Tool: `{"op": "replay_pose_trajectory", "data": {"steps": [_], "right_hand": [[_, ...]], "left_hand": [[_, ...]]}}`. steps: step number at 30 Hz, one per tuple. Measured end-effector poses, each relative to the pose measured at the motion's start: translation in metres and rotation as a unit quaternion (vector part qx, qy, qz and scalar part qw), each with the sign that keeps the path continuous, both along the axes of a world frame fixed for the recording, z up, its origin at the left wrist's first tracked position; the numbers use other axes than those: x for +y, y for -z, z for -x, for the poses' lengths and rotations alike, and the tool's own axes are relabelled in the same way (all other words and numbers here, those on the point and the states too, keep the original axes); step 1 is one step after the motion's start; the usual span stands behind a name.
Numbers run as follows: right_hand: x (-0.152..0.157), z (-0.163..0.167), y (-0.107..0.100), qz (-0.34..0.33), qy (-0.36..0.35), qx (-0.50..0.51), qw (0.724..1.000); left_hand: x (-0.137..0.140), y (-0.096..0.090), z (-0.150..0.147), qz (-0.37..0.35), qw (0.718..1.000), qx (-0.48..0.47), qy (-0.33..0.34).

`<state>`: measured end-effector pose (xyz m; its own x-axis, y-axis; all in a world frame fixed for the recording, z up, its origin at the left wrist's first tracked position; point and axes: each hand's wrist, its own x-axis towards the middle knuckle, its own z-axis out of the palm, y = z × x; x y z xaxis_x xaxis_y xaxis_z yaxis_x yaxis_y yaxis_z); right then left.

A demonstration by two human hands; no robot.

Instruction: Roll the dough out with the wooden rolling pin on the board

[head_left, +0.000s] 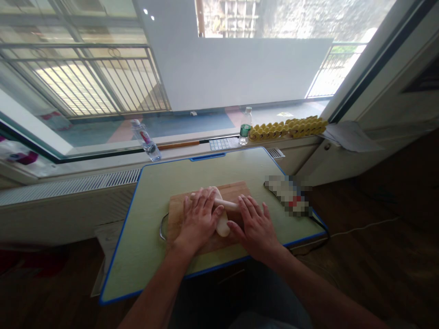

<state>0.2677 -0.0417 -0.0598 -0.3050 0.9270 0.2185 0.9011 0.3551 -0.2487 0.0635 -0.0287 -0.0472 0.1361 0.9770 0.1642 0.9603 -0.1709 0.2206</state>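
A thin pale rolling pin (pixel 227 204) lies crosswise over a flattened, elongated piece of white dough (pixel 223 225) on a wooden cutting board (pixel 240 189). My left hand (pixel 202 217) rests on the pin's left part, fingers stretched forward and close together, covering some of the dough. On the pin's right end lies my right hand (pixel 255 224), its fingers extended and slightly spread, thumb pointing in toward the dough. Neither hand wraps round the pin; both press on it from above. The pin's surface under my palms is hidden.
The board lies on a pale green, blue-edged table (pixel 151 260). A blurred-out object (pixel 288 196) with a black cord is at the right. Along the windowsill stand two plastic bottles, one left (pixel 147 141) and one with a green label (pixel 245 128), beside a yellow bumpy tray (pixel 288 128).
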Motion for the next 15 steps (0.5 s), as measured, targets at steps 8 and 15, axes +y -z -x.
{"op": "replay_pose_trajectory", "data": {"steps": [8,15], "right_hand": [[0.072,-0.002,-0.017,0.034,0.054,-0.032,0.997],[0.03,-0.003,-0.01,0.031,0.023,-0.013,0.999]], "left_hand": [[0.081,-0.018,-0.021,0.055,0.998,0.017,-0.001],[0.026,-0.009,-0.01,0.031,0.999,-0.007,-0.005]]}}
